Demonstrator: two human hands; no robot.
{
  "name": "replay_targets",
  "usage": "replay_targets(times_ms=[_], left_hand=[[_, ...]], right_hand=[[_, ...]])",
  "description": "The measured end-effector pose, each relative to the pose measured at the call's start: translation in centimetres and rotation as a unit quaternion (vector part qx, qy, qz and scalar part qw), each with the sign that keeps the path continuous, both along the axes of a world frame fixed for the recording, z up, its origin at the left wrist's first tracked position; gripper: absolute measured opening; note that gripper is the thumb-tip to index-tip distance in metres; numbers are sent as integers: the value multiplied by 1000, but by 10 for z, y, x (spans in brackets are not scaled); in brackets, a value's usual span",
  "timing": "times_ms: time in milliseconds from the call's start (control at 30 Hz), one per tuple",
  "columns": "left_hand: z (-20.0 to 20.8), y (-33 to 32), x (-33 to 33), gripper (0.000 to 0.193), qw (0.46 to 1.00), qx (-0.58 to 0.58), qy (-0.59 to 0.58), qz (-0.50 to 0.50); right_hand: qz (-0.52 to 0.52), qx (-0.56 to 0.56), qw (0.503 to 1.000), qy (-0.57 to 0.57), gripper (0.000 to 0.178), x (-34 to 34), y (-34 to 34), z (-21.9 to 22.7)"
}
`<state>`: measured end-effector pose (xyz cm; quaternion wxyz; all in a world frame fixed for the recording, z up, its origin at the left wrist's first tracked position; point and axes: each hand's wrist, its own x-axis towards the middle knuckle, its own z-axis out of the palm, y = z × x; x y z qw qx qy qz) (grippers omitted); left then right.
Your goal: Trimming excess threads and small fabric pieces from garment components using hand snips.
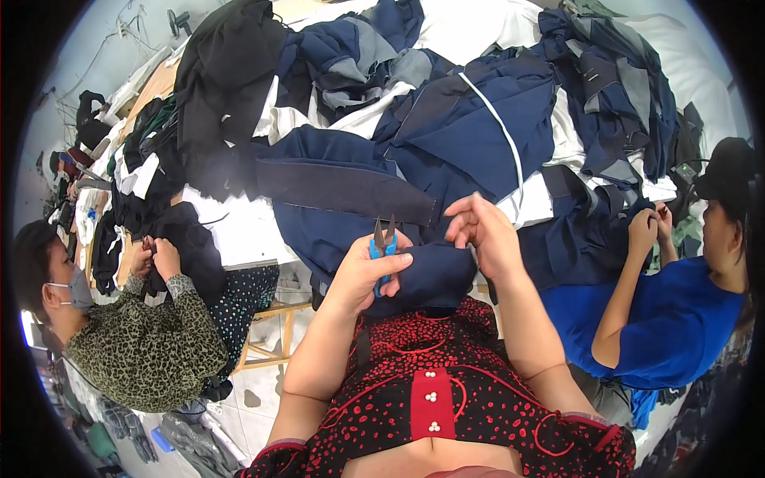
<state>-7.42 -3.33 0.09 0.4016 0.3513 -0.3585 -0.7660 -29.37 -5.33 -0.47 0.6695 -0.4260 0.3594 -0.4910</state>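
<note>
The left grip (373,271) was clamped on small snips (384,267), held in front of the person's chest at the near side of the counter (239,248); their long axis ran away from the body, and the blades pointed to the far side, tips apart; just right of them, navy cloth (437,275) hung bunched between the hands; the right grip (484,231) had its fingers bent above that cloth, and I could not tell whether they were together on anything.

The snips had bright blue handles, partly covered by the thumb, and dark blades; the cloth was smooth and deep navy; beyond it a long dark band (343,187) with a pale stitched edge slanted from left to right.

At far left a co-worker in spotted sleeves (187,311) held black cloth (187,235); next came a black heap (227,88), then navy and grey pieces (351,64), crowding the counter; a white strap (502,131) curved over navy fabric; at far right a co-worker in a blue top (677,319) handled dark blue cloth (574,247).
</note>
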Motion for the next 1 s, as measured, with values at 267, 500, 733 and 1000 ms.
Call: replay_targets(times_ms=[267,500,733,1000], left_hand=[[-6,-6,1,17,1000,5,29,-8],[-10,-6,5,16,997,20,75,-5],[-13,-5,5,17,998,17,66,-5],[-18,-6,6,16,999,1,46,-7]], right_hand=[[51,-119,970,207,16,15,22,2],[76,41,995,-42,45,2,8,1],[101,-83,978,160,28,10,29,9],[65,-74,980,175,25,3,24,13]])
